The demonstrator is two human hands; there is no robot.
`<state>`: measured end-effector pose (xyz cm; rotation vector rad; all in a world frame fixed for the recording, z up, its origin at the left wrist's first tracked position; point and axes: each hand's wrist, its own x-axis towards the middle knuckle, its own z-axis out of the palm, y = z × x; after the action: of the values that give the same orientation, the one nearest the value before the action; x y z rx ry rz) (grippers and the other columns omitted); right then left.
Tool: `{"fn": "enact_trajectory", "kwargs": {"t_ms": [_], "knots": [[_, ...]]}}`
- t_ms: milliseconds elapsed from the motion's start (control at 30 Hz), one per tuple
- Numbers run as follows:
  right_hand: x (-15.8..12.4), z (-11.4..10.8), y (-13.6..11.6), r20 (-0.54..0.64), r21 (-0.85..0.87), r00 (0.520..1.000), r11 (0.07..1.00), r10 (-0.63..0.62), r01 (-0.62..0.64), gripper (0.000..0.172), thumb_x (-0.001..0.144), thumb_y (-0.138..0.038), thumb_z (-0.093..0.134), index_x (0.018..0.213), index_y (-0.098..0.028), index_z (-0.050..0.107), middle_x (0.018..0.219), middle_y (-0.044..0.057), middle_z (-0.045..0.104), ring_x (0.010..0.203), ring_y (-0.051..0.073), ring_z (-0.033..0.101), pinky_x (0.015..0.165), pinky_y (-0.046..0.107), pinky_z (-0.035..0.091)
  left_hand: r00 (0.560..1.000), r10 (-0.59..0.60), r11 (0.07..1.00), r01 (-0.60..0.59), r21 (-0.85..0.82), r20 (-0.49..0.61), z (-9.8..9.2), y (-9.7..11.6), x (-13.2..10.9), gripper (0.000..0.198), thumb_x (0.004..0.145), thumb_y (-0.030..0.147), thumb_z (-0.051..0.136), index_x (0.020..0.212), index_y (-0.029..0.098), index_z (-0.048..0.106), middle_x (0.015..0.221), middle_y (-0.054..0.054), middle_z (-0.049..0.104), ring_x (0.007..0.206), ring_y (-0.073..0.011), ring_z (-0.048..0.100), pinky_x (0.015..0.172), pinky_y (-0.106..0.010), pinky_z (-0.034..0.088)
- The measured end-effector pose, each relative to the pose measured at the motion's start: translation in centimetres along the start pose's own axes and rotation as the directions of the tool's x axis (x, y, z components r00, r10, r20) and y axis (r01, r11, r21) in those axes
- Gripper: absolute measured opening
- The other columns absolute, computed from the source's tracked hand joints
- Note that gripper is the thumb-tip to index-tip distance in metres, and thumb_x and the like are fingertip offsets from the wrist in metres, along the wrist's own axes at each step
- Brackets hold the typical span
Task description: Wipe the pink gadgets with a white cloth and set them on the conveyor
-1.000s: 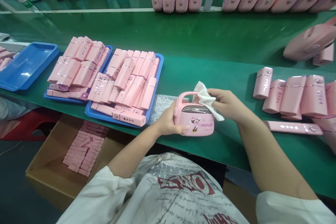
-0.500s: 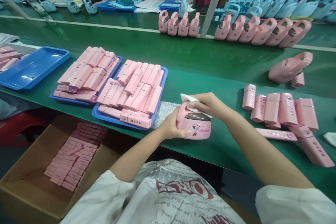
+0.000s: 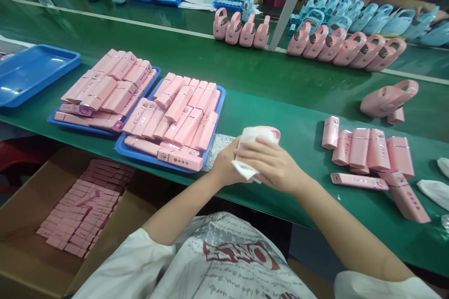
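Bench in green fills my view, running left to right, with a cardboard box of pink bars below its near edge. On it, left of centre, a blue tray is piled with more of them, and a loose row of bars lies to the right. Between tray and row, near the front edge, is the pink case, mostly covered. My left hand has its grip closed on the case's left side. My right hand lies over it, its grip closed on a white cloth pressed against the case.
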<state>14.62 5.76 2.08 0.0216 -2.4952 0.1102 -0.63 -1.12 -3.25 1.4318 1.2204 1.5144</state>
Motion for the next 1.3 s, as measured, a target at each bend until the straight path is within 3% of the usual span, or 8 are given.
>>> {"fn": "enact_trajectory", "kwargs": {"t_ms": [200,367,533,600,733,1067,1167,1300], "knots": [[-0.9,0.7,0.9,-0.106,0.088,0.992,0.995,0.061,-0.052,0.039,0.097,-0.029,0.045,0.133,-0.019,0.057,0.126,0.011,0.065,0.134,0.024,0.047,0.113,0.047,0.04,0.995,-0.103,0.972,0.099,0.213,0.006,-0.4,0.8,0.0,0.084,0.052,0.045,0.08,0.128,0.026,0.049,0.116,-0.008,0.065,0.1,-0.0349,0.064,0.083,-0.046,0.053],[-2.7,2.2,0.4,-0.233,0.129,0.913,0.941,0.334,-0.312,0.047,0.098,-0.027,0.04,0.145,-0.021,0.044,0.138,0.013,0.056,0.132,0.025,0.051,0.107,0.046,0.046,0.976,-0.213,0.97,0.218,0.107,-0.054,-0.8,0.8,0.0,0.068,0.066,0.047,0.072,0.124,0.02,0.049,0.115,-0.009,0.063,0.106,-0.0312,0.061,0.092,-0.045,0.049],[-3.8,2.2,0.9,-0.123,0.211,0.95,0.943,0.288,-0.259,0.044,0.098,-0.038,0.041,0.135,-0.022,0.056,0.132,0.011,0.061,0.133,0.027,0.048,0.113,0.048,0.039,0.934,-0.335,0.941,0.326,-0.089,-0.122,-0.7,0.6,0.4,0.059,0.063,0.047,0.07,0.111,0.016,0.053,0.1,-0.007,0.064,0.084,-0.0219,0.063,0.076,-0.036,0.053],[-3.9,2.0,2.1,-0.178,0.41,0.83,0.807,0.528,-0.426,0.043,0.098,-0.042,0.038,0.128,-0.022,0.062,0.127,0.01,0.064,0.127,0.028,0.055,0.108,0.047,0.044,0.883,-0.457,0.874,0.421,-0.243,-0.111,-0.5,0.8,0.7,0.061,0.063,0.051,0.067,0.111,0.017,0.052,0.087,-0.004,0.064,0.061,-0.0155,0.058,0.052,-0.028,0.047],[-4.4,2.4,4.4,-0.11,0.844,0.393,0.295,0.913,-0.448,0.044,0.096,-0.048,0.039,0.124,-0.024,0.062,0.116,0.008,0.069,0.108,0.027,0.067,0.09,0.043,0.056,0.806,-0.59,0.665,0.522,-0.534,0.054,-0.4,1.9,1.3,0.064,0.068,0.066,0.053,0.108,0.016,0.058,0.069,-0.003,0.064,0.045,-0.0132,0.051,0.034,-0.023,0.033],[-4.4,1.8,3.6,0.054,0.975,0.173,-0.015,0.983,-0.221,0.033,0.086,-0.052,0.058,0.099,-0.024,0.068,0.105,0.003,0.071,0.101,0.023,0.066,0.083,0.036,0.057,0.749,-0.64,0.427,0.532,-0.731,0.172,-0.9,2.4,1.9,0.054,0.082,0.06,0.051,0.106,0.013,0.061,0.068,-0.005,0.067,0.043,-0.0138,0.06,0.036,-0.02,0.047],[-4.5,1.8,3.3,0.039,0.975,0.172,0.001,0.984,-0.222,0.035,0.081,-0.056,0.065,0.095,-0.025,0.069,0.097,0.001,0.07,0.092,0.021,0.067,0.078,0.033,0.057,0.74,-0.644,0.389,0.534,-0.75,0.193,-0.9,2.4,1.9,0.052,0.09,0.057,0.04,0.109,0.012,0.059,0.071,-0.007,0.068,0.046,-0.0151,0.062,0.037,-0.02,0.049],[-4.9,2.3,2.5,-0.008,0.876,0.326,0.164,0.945,-0.453,0.041,0.087,-0.06,0.055,0.092,-0.022,0.071,0.076,0.002,0.068,0.075,0.021,0.066,0.068,0.034,0.055,0.718,-0.663,0.369,0.558,-0.743,0.21,-0.9,2.5,2.0,0.055,0.093,0.058,0.035,0.112,0.011,0.057,0.071,-0.008,0.068,0.047,-0.0166,0.065,0.039,-0.021,0.051]]}}
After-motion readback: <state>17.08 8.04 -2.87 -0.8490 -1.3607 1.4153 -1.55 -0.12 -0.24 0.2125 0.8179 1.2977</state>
